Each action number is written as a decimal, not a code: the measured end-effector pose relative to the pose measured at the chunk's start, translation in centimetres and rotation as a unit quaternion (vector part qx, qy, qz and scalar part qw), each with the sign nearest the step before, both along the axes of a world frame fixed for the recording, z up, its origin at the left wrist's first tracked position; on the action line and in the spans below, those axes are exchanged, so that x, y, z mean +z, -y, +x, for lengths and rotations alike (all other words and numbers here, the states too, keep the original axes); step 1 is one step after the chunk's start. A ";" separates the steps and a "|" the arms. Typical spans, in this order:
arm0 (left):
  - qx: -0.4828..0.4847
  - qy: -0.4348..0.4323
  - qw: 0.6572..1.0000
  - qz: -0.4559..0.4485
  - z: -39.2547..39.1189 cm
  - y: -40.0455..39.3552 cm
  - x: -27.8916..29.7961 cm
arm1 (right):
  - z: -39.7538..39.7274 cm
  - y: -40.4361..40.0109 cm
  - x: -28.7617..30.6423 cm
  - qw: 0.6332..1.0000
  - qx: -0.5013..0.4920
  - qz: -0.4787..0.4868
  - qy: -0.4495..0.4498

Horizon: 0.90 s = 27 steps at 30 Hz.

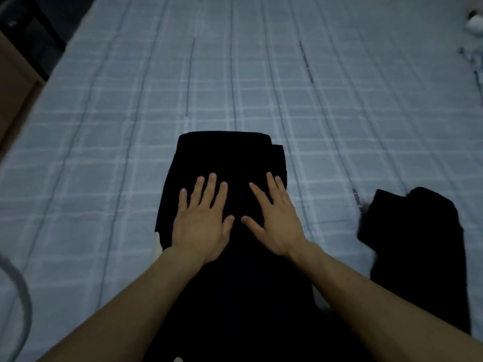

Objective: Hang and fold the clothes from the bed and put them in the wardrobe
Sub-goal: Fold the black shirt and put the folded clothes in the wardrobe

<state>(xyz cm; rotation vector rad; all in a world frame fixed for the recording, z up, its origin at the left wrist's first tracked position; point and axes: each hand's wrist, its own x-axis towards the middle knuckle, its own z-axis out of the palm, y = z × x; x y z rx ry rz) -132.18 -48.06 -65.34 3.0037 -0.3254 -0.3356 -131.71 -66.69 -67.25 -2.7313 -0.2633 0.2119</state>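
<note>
The folding step looks to be in hand: both palms lie flat on a black garment [230,158] spread on the bed [117,113], as if pressing a fold down. The left hand [202,220] and the right hand [274,218] sit side by side, fingers straight and spread, thumbs nearly meeting, gripping nothing. The garment lies in the middle of the near part of the bed, its far end squared off into a thick, layered edge; the near end runs out of sight under the arms. Next, I would guess, comes another fold, or a lift from underneath so the layers do not slide apart.

The cloth is matt, soft and very dark, its detail lost in the dim light. The bedcover is pale blue with a white check and long creases. A second dark garment [418,244] lies crumpled to the right, apart from the first.
</note>
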 end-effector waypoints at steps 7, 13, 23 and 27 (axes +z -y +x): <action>-0.020 -0.007 1.000 -0.023 -6.5 2.7 0.0 | -5.5 4.1 2.9 0.995 -0.023 0.078 -0.059; 0.034 0.012 0.982 -0.186 -7.4 9.2 2.7 | -9.0 13.0 6.8 0.977 -0.144 0.139 0.078; 0.114 -0.189 0.874 -0.433 -7.1 26.5 6.7 | -13.0 27.9 6.2 0.912 -0.367 0.152 0.096; 0.155 -0.225 0.881 -0.386 -5.5 31.4 6.4 | -11.4 30.8 4.8 0.871 -0.447 0.188 -0.074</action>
